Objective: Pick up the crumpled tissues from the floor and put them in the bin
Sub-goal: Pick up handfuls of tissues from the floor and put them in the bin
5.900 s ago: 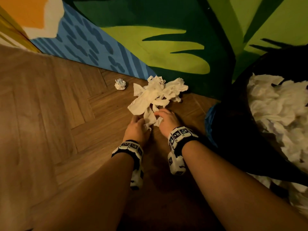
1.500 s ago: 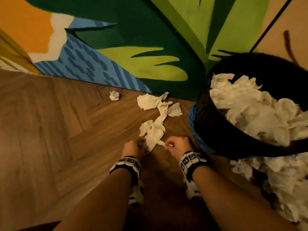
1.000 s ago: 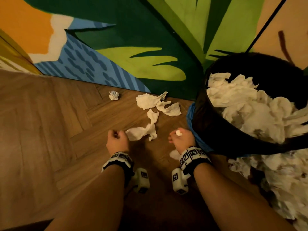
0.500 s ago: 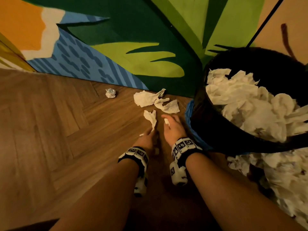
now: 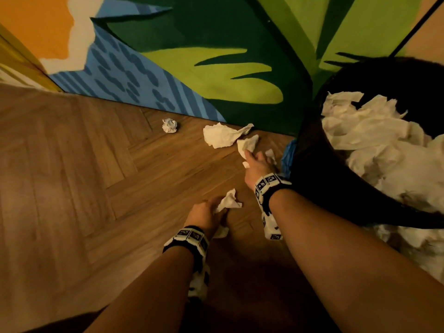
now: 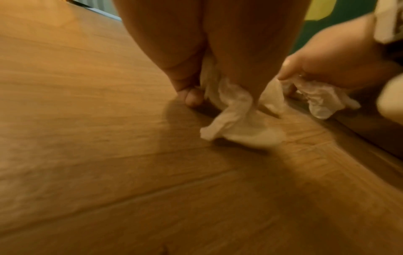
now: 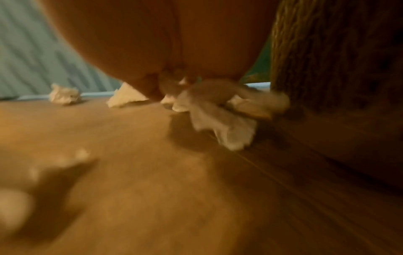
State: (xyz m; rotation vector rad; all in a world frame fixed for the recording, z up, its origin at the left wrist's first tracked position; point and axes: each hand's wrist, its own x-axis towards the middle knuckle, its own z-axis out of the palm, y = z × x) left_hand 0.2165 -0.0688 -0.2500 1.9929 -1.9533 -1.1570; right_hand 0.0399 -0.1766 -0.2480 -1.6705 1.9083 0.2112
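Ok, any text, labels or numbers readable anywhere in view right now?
None readable.
Left wristband: black-and-white square marker patterns, no letters.
Right wristband: the same patterns, no words.
Wall mural, bin, tissues: no writing visible.

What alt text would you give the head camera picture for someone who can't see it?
Seen from above, a person's left hand grips a crumpled tissue on a wooden floor while the right hand grasps another tissue beside a black bin heaped with tissues. A flat tissue and a small wad lie by a painted wall.
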